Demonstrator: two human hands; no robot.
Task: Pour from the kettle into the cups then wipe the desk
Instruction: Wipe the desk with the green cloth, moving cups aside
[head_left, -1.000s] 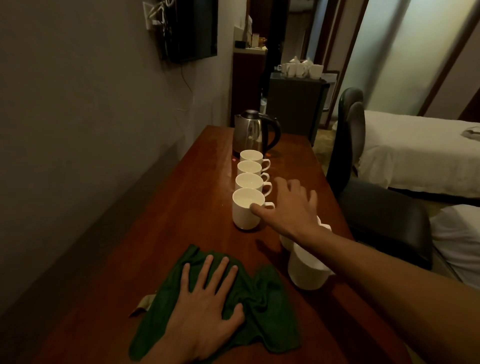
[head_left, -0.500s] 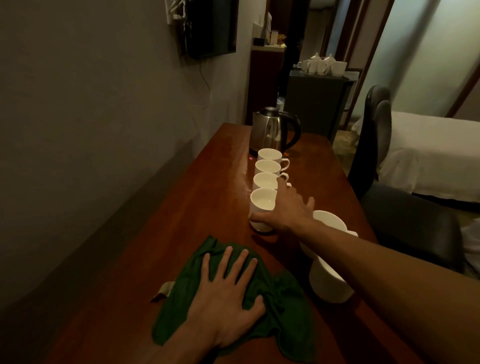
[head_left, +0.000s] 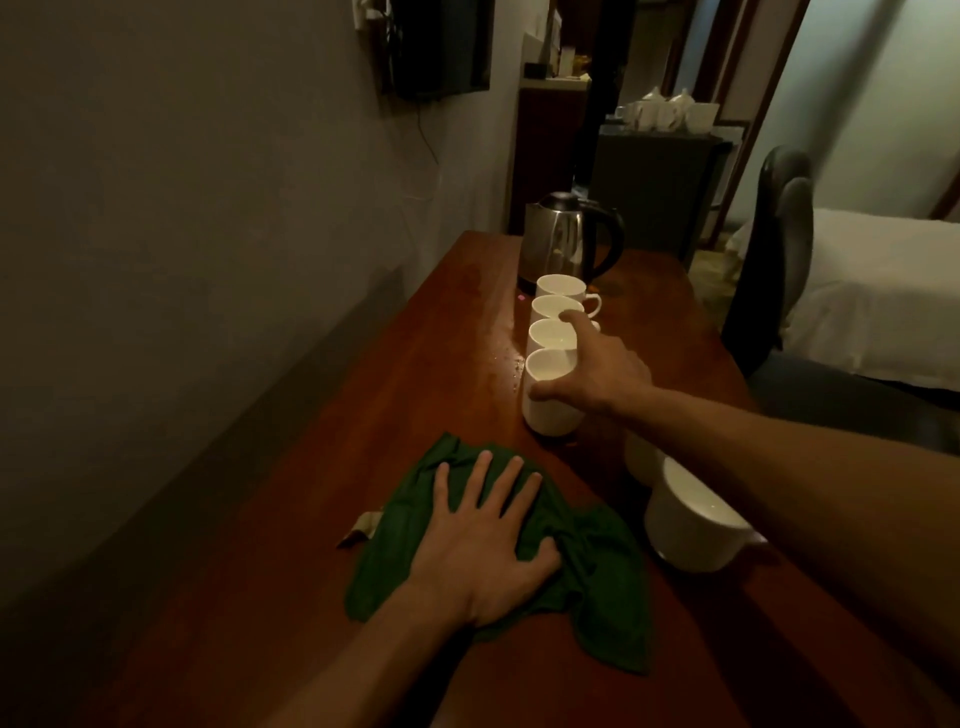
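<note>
A steel kettle (head_left: 563, 236) stands at the far end of the wooden desk (head_left: 363, 415). In front of it, several white cups form a row; the nearest cup (head_left: 550, 415) has my right hand (head_left: 597, 374) against it, thumb across its front and index finger stretched to the cups behind. Two more white cups sit to the right, the larger one (head_left: 685, 530) partly under my right forearm. My left hand (head_left: 483, 540) lies flat, fingers spread, on a crumpled green cloth (head_left: 597, 587) near the front. Water drops (head_left: 511, 364) glisten left of the row.
A grey wall runs along the desk's left edge, with a dark screen (head_left: 436, 47) mounted high. A black office chair (head_left: 779, 249) stands right of the desk, a white bed (head_left: 883, 291) beyond it. A dark cabinet (head_left: 660, 171) with a tea set is behind the kettle.
My right hand has slid from the nearest cup's handle side onto the cup, with the thumb round its front and the index finger reaching further up the row. My left hand stays on the cloth.
</note>
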